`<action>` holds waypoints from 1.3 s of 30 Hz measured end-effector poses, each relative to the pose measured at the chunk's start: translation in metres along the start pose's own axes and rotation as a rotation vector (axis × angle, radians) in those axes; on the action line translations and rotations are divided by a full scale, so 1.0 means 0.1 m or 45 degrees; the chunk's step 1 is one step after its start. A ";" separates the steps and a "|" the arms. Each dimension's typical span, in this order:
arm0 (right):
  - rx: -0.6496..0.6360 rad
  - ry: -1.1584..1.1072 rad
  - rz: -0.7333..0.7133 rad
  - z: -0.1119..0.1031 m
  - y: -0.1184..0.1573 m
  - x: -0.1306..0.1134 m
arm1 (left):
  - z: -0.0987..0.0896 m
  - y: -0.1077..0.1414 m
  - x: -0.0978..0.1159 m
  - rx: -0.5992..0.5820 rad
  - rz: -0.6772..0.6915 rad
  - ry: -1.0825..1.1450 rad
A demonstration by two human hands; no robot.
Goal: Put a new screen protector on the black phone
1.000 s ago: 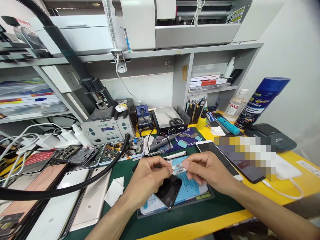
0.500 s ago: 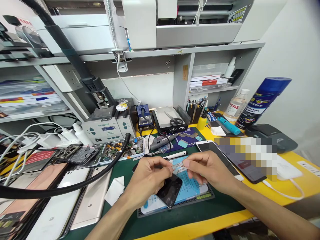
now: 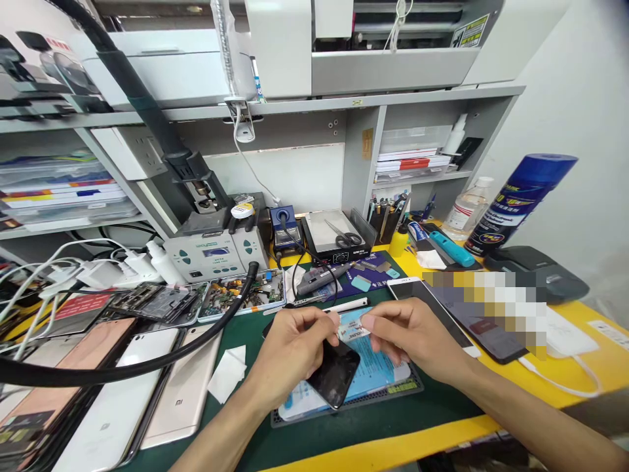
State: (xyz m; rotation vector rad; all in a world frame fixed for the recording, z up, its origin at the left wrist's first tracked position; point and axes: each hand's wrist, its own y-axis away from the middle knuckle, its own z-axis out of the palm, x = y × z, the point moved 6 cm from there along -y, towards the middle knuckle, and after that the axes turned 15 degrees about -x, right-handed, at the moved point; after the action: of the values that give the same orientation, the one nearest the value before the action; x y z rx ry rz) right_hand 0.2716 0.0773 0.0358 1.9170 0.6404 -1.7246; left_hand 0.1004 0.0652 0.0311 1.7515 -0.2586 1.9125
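Note:
My left hand (image 3: pixel 299 347) and my right hand (image 3: pixel 413 334) face each other over the mat, each with a thumb and finger pinched on a small clear packet (image 3: pixel 351 330) with printed letters. Just below my left hand, a black phone (image 3: pixel 335 380) lies screen up, its upper part partly hidden by that hand. Under it is a blue and white printed sheet (image 3: pixel 378 375) on a dark, mesh-edged pad (image 3: pixel 344 408). A folded white tissue (image 3: pixel 228 372) rests to the left of my left forearm.
Several phones (image 3: pixel 174 393) lie at the left, crossed by a black hose (image 3: pixel 147 379). Behind stand a parts tray (image 3: pixel 243 292), a soldering station (image 3: pixel 216 252) and scissors (image 3: pixel 346 237). At right are a white-framed phone (image 3: pixel 432 314), a spray can (image 3: pixel 521 203) and a bottle (image 3: pixel 466 213).
The whole view has shifted slightly. My left fingers have moved a little on the packet; both hands still pinch it over the phone.

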 end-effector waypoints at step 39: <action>0.629 -0.196 -0.070 -0.56 0.04 0.01 | -0.05 0.30 0.38 -0.666 0.483 1.221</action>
State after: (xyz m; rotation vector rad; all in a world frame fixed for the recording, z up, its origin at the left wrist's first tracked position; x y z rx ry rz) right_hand 0.3169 0.1094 0.0399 2.0598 0.2207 -2.1953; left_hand 0.0805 0.0515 0.0736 0.3701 -0.6684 2.4181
